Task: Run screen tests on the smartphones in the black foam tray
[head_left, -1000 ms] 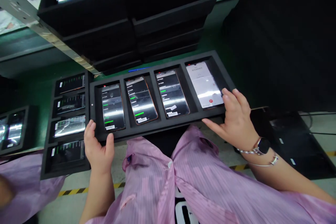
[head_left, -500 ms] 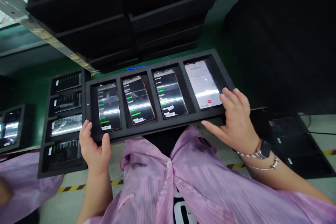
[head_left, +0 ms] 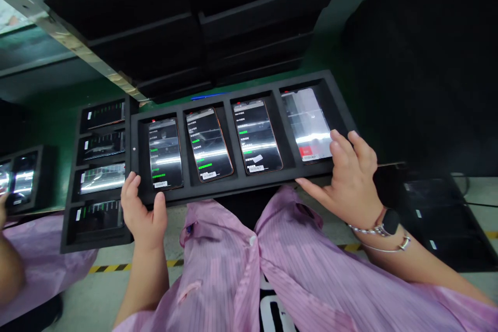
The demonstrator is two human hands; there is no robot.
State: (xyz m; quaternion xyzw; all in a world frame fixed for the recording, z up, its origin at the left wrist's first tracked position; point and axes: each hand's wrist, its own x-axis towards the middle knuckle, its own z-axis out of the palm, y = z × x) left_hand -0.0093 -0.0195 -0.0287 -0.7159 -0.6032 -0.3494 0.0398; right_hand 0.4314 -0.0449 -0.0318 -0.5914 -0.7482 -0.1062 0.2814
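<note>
A black foam tray (head_left: 187, 194) lies in front of me, with a phone in each compartment. My left hand (head_left: 143, 212) grips its front left corner, fingers at the left end and thumb at the front edge. My right hand (head_left: 352, 179) rests at the right end, fingers spread and thumb along the front edge. Beside its fingertips is the rightmost phone (head_left: 305, 119), showing a pale screen with a red patch at the bottom. The left phone (head_left: 165, 153), second phone (head_left: 209, 142) and third phone (head_left: 257, 135) show dark screens with white and green lines.
Another phone tray (head_left: 72, 212) adjoins on the left, with a smaller tray (head_left: 41, 179) farther left. Stacked black trays (head_left: 249, 31) rise behind. A blue pen (head_left: 208, 96) lies behind my tray. A co-worker's arm (head_left: 10, 264) is at far left. Dark trays (head_left: 451, 223) sit low right.
The rightmost phone's screen has changed from a white page with a round red button to a greyer one with a red patch. My hands have kept nearly the same places. The co-worker's hand has come into view.
</note>
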